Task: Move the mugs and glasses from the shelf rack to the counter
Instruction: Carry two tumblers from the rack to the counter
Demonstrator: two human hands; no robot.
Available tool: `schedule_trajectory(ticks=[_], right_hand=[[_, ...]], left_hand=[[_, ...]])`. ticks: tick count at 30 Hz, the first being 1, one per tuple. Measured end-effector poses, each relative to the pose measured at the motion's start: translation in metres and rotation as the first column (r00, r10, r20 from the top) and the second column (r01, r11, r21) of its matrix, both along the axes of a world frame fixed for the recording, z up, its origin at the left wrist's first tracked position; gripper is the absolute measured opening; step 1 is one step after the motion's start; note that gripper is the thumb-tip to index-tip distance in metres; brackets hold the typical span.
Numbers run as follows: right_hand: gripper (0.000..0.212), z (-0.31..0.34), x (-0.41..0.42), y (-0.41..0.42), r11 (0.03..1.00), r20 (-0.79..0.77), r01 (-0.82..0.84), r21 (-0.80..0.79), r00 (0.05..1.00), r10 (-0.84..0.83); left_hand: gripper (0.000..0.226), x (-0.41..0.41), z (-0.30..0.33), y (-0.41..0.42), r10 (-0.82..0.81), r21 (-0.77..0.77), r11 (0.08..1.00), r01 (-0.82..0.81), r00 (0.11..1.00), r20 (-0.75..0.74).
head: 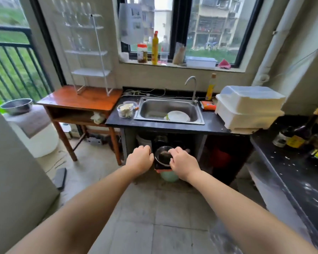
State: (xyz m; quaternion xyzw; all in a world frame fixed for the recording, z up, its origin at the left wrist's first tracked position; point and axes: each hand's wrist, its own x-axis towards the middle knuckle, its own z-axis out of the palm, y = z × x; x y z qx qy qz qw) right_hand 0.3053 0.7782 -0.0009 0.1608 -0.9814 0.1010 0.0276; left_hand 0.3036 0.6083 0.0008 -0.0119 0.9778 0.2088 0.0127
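A white wire shelf rack [89, 52] stands on the wooden side table [81, 100] at the back left. Several clear glasses [75, 13] show faintly on its upper tiers. Both my arms reach forward over the floor in front of the black counter [154, 126]. My right hand [183, 162] grips a clear glass mug [162, 156] by its right rim, seen from above. My left hand [140, 159] is curled in a fist just left of the mug's rim. Whatever it may hold is hidden beneath it.
A steel sink [169, 110] with a white plate sits in the counter, a plastic tub [126, 110] on its left and a white dish box [250, 109] on its right. Bottles [305, 132] stand on the right-hand counter. A bin [168, 176] stands below the sink.
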Motion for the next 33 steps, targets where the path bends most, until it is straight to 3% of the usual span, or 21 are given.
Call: schedule_trajectory(ticks=[10, 33], right_hand=[[0.038, -0.005, -0.087, -0.165, 0.972, 0.041, -0.236, -0.018, 0.971, 0.236], [0.035, 0.005, -0.356, -0.44, 0.9, 0.033, -0.435, -0.042, 0.899, 0.436]], left_hand=[[0.018, -0.028, 0.0, -0.161, 0.324, 0.118, 0.94, -0.321, 0.946, -0.009], [0.026, -0.256, 0.006, -0.425, 0.498, 0.084, 0.865, -0.495, 0.867, -0.016]])
